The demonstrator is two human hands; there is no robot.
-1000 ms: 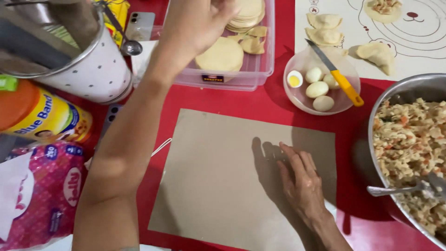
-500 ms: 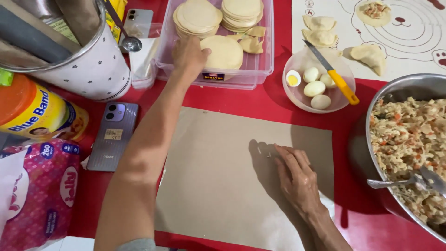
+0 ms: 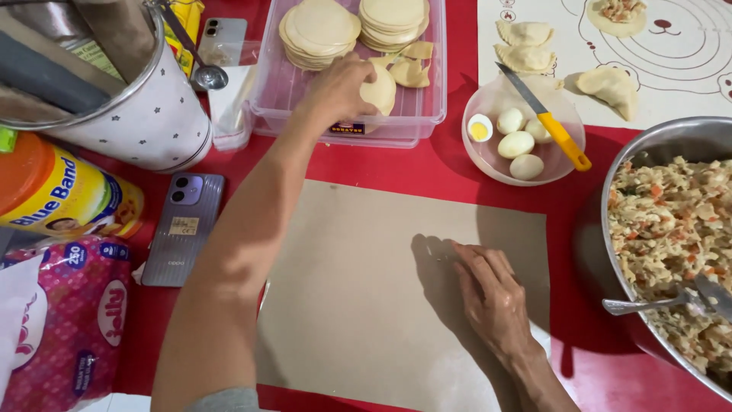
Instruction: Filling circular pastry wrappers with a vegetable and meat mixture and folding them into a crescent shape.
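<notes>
My left hand [image 3: 339, 90] reaches into a clear plastic tub [image 3: 427, 114] and grips a round dough wrapper [image 3: 380, 90], lifting it above the tub's front wall. Two stacks of round wrappers [image 3: 320, 32] lie further back in the tub. My right hand [image 3: 492, 294] rests flat, fingers slightly apart, on a brown paper sheet [image 3: 358, 290] spread over the red tablecloth. Nothing is in that hand.
A big metal bowl of mixed filling [image 3: 671, 229] with a spoon [image 3: 648, 304] sits at the right. A glass bowl of peeled eggs [image 3: 518, 145] holds a yellow-handled knife [image 3: 557, 130]. Folded dumplings [image 3: 526, 46] lie on a white mat. A phone [image 3: 183, 229], tin, pink packet and metal pot stand left.
The view has tilted down slightly. My left hand has closed on one wrapper in the tub and raised it from the pile. My right hand stays on the paper.
</notes>
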